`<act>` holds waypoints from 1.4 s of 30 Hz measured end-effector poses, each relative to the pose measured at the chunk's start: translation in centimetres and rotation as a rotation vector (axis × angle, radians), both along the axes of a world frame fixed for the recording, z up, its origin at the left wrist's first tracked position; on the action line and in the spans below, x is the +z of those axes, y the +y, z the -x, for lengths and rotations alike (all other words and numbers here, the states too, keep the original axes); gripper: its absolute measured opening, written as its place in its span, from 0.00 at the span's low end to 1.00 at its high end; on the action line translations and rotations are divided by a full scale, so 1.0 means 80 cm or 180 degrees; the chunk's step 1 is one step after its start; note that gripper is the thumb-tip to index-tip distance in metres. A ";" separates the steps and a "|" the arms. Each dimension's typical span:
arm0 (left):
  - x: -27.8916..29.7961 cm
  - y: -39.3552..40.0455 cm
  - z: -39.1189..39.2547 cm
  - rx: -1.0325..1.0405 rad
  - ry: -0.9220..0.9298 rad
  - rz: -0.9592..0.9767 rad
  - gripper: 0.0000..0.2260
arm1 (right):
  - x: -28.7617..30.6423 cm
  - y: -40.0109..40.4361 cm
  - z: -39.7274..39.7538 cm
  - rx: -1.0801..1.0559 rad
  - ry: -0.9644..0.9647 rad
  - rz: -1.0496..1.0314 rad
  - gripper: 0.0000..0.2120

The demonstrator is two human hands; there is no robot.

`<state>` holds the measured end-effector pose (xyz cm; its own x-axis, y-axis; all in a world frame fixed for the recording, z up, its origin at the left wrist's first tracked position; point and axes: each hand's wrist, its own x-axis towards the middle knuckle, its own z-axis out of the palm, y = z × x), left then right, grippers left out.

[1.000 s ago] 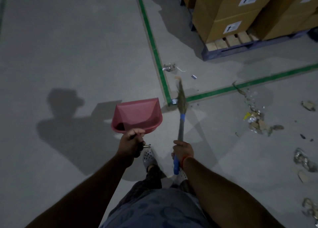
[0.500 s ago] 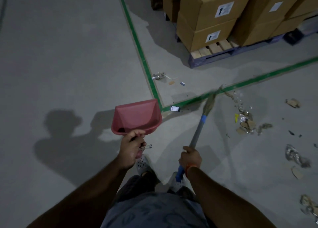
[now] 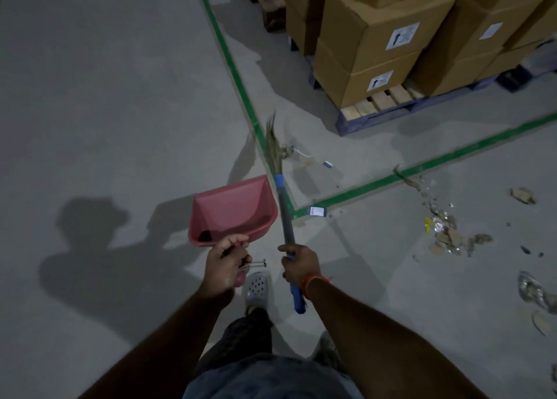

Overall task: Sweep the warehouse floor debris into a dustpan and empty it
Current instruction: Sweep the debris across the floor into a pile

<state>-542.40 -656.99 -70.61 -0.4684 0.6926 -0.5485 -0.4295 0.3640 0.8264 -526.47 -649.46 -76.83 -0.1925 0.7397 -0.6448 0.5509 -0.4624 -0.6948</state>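
Left hand (image 3: pixel 224 266) grips the pink dustpan (image 3: pixel 233 210) at mid-frame. Right hand (image 3: pixel 301 264) grips the broom (image 3: pixel 284 214) — bristles up by the green line (image 3: pixel 238 79), debris (image 3: pixel 446 232) at right.

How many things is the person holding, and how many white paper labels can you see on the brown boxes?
Pink plastic dustpan, held by the left hand: 1
Grass broom with a grey and blue handle, held by the right hand: 1
White paper labels on the brown cardboard boxes: 3, at and
Total: 5
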 end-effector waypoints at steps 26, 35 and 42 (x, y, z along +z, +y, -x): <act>-0.035 0.127 0.136 -0.0710 -0.0037 0.0311 0.11 | -0.037 0.141 0.085 -0.3030 0.0500 0.0913 0.13; -0.020 0.122 0.042 -0.0885 -0.0086 0.0195 0.11 | -0.024 0.089 -0.024 -0.2654 -0.0346 0.0414 0.15; -0.008 0.090 -0.030 -0.0846 -0.0029 0.0176 0.10 | -0.014 -0.033 -0.114 -0.1255 -0.0492 0.0484 0.17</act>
<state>-539.98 -649.76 -71.22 -0.2690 0.7595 -0.5922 -0.3202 0.5094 0.7987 -517.35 -652.13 -77.93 0.1923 0.6318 -0.7509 0.4041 -0.7483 -0.5261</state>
